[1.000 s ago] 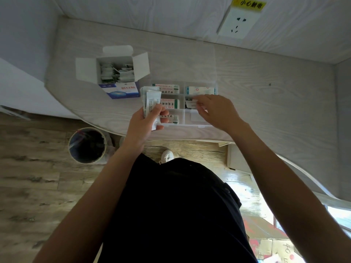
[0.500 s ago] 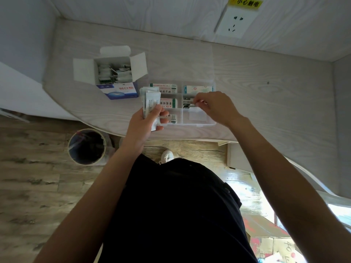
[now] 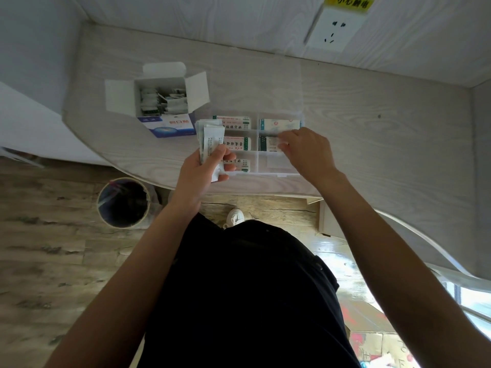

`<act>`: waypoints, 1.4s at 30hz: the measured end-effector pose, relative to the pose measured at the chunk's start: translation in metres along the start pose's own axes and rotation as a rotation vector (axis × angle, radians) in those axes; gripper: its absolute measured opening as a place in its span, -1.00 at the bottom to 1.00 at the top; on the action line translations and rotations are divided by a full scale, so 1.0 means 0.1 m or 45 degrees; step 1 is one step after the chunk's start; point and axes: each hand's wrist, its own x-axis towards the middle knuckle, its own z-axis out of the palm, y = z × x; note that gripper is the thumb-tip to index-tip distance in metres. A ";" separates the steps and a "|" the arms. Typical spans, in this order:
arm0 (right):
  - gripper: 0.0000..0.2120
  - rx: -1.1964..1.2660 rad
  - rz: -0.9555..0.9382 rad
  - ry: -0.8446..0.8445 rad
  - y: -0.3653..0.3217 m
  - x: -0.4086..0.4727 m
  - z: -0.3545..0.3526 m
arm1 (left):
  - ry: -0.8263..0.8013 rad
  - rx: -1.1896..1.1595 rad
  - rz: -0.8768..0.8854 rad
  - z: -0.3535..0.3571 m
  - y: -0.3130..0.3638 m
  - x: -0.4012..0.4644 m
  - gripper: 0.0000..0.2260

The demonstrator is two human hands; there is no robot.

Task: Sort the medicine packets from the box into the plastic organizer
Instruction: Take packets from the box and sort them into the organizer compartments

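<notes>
A clear plastic organizer (image 3: 281,173) with several compartments lies near the table's front edge; packets fill most of its cells. My left hand (image 3: 204,168) grips a stack of white medicine packets (image 3: 210,136) at the organizer's left side. My right hand (image 3: 308,150) reaches into the middle right compartment, fingertips pinching a packet (image 3: 268,143) that lies there. An open white and blue box (image 3: 162,102) with more packets inside stands to the left on the table.
The pale wood table (image 3: 372,134) runs to a wall with a socket (image 3: 332,30). A round waste bin (image 3: 123,203) stands on the floor below the table's left edge. The organizer's clear lid (image 3: 255,86) lies open behind it.
My right hand has shifted slightly within the middle right compartment while handling the packet. The left hand keeps its stack still.
</notes>
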 end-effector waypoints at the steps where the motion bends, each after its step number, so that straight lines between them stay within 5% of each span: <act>1: -0.74 -0.030 -0.005 -0.036 0.00 0.06 -0.01 | -0.003 0.009 -0.001 0.00 0.00 0.00 -0.88; 9: -0.71 -0.421 -0.230 -0.213 -0.04 0.25 -0.09 | -0.028 0.030 -0.012 0.00 -0.05 -0.02 -0.88; 15: -0.68 -0.212 -0.180 -0.406 -0.04 0.35 -0.15 | -0.038 0.044 -0.008 -0.01 -0.07 -0.01 -0.88; 23: -0.72 -0.240 -0.263 -0.148 0.03 0.19 -0.15 | -0.050 0.031 0.002 -0.04 -0.06 -0.04 -0.88; 32: -0.79 -0.090 -0.062 -0.161 0.02 0.17 -0.12 | -0.149 -0.041 -0.087 0.00 -0.02 -0.11 -0.86; 34: -0.81 0.121 0.103 -0.055 0.00 0.09 -0.21 | -0.204 -0.022 -0.088 0.01 0.01 -0.12 -0.86; 37: -0.86 0.857 0.351 0.148 -0.16 -0.11 -0.40 | -0.287 0.046 -0.098 0.03 0.03 -0.13 -0.85; 42: -0.73 1.518 0.524 -0.171 -0.60 -0.31 -0.48 | -0.442 0.238 -0.092 0.11 0.07 -0.14 -0.91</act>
